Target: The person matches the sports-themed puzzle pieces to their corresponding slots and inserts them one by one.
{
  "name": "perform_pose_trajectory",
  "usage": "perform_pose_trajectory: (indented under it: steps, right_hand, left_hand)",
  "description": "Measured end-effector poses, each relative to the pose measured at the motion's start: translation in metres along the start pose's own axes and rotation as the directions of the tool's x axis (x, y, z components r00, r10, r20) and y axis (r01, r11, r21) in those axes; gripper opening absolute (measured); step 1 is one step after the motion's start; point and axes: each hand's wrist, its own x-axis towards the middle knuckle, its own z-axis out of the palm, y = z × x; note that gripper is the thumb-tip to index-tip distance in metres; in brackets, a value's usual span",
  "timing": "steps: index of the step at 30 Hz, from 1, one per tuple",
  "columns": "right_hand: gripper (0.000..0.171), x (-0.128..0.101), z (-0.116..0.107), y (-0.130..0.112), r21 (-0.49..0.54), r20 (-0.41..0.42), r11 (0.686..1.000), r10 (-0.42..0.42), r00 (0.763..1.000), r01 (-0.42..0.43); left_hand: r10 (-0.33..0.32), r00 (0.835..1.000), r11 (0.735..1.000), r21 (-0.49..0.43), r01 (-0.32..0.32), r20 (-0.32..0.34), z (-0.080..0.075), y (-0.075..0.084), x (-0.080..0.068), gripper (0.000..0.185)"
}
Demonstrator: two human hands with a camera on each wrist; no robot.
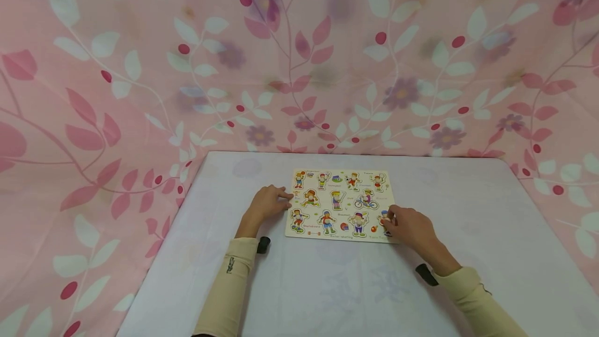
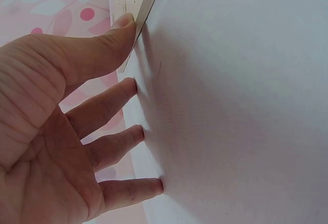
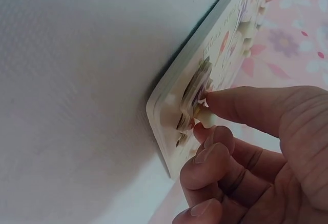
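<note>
A wooden knob puzzle board (image 1: 323, 202), printed with children playing sports, lies flat on the table. At its left edge is my left hand (image 1: 265, 207). In the left wrist view that hand's thumb (image 2: 120, 32) rests against the board's edge, while the other fingers are spread and touch the cloth. My right hand (image 1: 412, 225) is over the lower right corner. Between its thumb and index finger it pinches the knob of a figure-shaped puzzle piece (image 3: 193, 96), which stands slightly proud of the board in the right wrist view. The remaining fingers of that hand are curled.
A white cloth (image 1: 327, 290) covers the table under the board. Behind and to the sides hangs a pink floral curtain (image 1: 299, 56). Other figure pieces, such as the cyclist (image 1: 366, 200) and the baseball player (image 1: 359, 224), sit in the board.
</note>
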Motion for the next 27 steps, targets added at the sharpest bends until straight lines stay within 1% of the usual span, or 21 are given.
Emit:
perform_pose_trajectory:
  steps: [5, 13, 19, 21, 23, 25, 27]
  right_hand:
    - [0.016, -0.002, 0.0, 0.001, 0.005, -0.002, 1.0, -0.002, 1.0, 0.002]
    - [0.017, -0.002, 0.003, 0.003, 0.009, 0.006, 1.0, -0.017, 1.0, 0.017]
    - [0.02, -0.003, -0.007, 0.006, 0.015, 0.004, 1.0, 0.007, 1.0, -0.007]
    - [0.021, -0.003, -0.013, 0.01, 0.017, -0.021, 1.0, 0.0, 1.0, 0.0]
    - [0.022, -0.003, -0.019, 0.016, 0.02, -0.07, 0.999, -0.023, 0.997, 0.025]
    - [0.022, -0.003, -0.025, 0.022, 0.013, -0.133, 0.998, -0.061, 0.989, 0.063]
    - [0.024, -0.003, -0.03, 0.029, 0.003, -0.195, 0.995, -0.098, 0.976, 0.1]
  left_hand:
    - [-0.002, 1.0, 1.0, 0.001, 0.002, -0.005, 0.0, 0.0, 0.001, 0.029]
    - [-0.007, 1.0, 1.0, 0.007, 0.007, 0.005, 0.0, 0.0, 0.001, 0.03]
    - [-0.002, 1.0, 1.0, 0.021, 0.001, 0.011, 0.0, -0.002, 0.0, 0.029]
    - [-0.002, 1.0, 1.0, 0.026, 0.002, 0.018, 0.001, -0.003, -0.001, 0.029]
    - [0.004, 1.0, 0.999, 0.033, -0.005, 0.025, 0.002, -0.003, -0.003, 0.03]
    - [0.014, 0.999, 0.999, 0.034, -0.015, 0.033, 0.003, -0.003, -0.006, 0.031]
    - [0.032, 0.999, 0.998, 0.047, -0.034, 0.039, 0.003, -0.002, -0.009, 0.034]
